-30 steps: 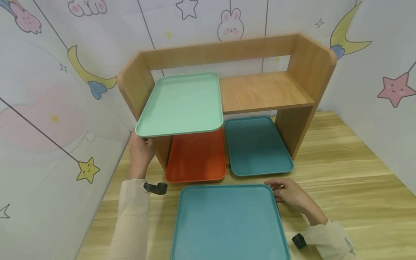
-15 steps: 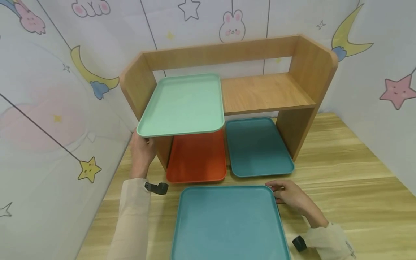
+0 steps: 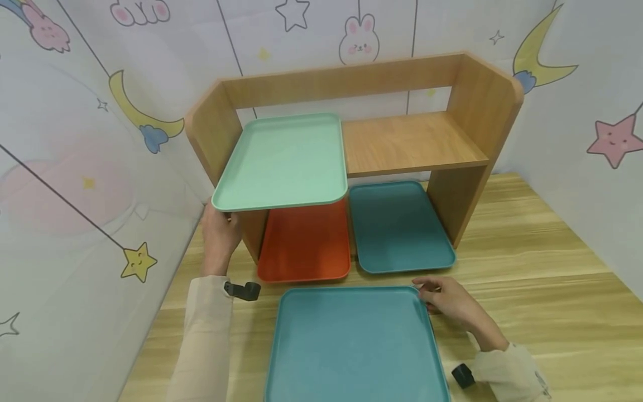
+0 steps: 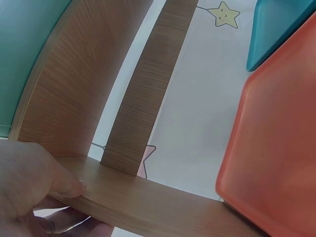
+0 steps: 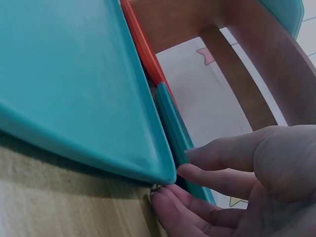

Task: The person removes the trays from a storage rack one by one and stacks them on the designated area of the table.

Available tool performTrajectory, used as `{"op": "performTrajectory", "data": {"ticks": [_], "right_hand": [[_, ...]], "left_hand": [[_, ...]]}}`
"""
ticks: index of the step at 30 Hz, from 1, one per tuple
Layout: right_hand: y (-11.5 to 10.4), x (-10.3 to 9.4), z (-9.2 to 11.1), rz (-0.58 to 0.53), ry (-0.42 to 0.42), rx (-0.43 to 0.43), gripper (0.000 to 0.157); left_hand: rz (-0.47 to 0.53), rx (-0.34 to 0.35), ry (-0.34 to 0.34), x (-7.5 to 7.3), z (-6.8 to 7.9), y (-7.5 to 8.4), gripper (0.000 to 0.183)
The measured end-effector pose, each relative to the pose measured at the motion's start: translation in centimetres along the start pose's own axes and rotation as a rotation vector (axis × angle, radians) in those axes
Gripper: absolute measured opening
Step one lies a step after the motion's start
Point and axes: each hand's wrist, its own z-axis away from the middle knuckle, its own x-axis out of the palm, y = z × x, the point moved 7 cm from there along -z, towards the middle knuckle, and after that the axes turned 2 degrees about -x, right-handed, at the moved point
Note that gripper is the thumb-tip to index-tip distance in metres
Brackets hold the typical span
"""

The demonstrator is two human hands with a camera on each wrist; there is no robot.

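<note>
My left hand point(image 3: 220, 234) grips the left side panel point(image 4: 133, 192) of a wooden desktop shelf point(image 3: 402, 139), thumb on the inner face and fingers round the outside. Above it a mint green tray point(image 3: 286, 162) lies on the upper board, its front overhanging. A blue-green tray point(image 3: 356, 346) lies on the table in front of the shelf. My right hand point(image 3: 447, 298) is at its far right corner, fingers loosely bent, with fingertips point(image 5: 160, 197) close under the corner in the right wrist view. Under the shelf lie an orange-red tray point(image 3: 306, 240) and a teal tray point(image 3: 402, 229).
The shelf's right side panel point(image 3: 482, 117) stands upright on the wood-grain table point(image 3: 547, 268). A white printed cloth point(image 3: 75, 167) with moons, stars and rabbits rises behind and at both sides. The right part of the upper board point(image 3: 412, 139) is bare wood.
The head view has shifted very slightly. My right fingers have lifted a little at the blue-green tray's corner; my left hand keeps its grip on the panel, and the trays stay put.
</note>
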Motion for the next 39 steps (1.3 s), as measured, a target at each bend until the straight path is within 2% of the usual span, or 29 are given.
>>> {"op": "performTrajectory", "data": {"ticks": [5,8,16,22,31,39], "right_hand": [[-1.0,-0.8,0.1,0.086,0.054,-0.060,0.040],[-1.7,-1.2,0.2,0.097,0.074,-0.079,0.044],[-3.9,-2.1,0.3,-0.022,0.100,-0.122,0.055],[-5.6,-2.4,0.1,-0.090,0.112,-0.163,0.054],[-8.8,-2.7,-0.4,-0.135,0.127,-0.236,0.056],[-11.7,-3.1,-1.0,-0.276,0.117,-0.263,0.059]], "left_hand": [[0.010,-0.008,-0.003,0.0,0.0,0.0,0.030],[0.012,-0.014,-0.002,0.0,0.0,-0.1,0.031],[0.019,-0.006,0.002,0.0,0.0,-0.1,0.030],[0.020,-0.012,0.000,0.1,0.0,-0.1,0.030],[0.013,0.002,0.011,0.0,0.0,-0.1,0.029],[0.008,-0.006,0.003,0.1,0.0,-0.1,0.029]]}}
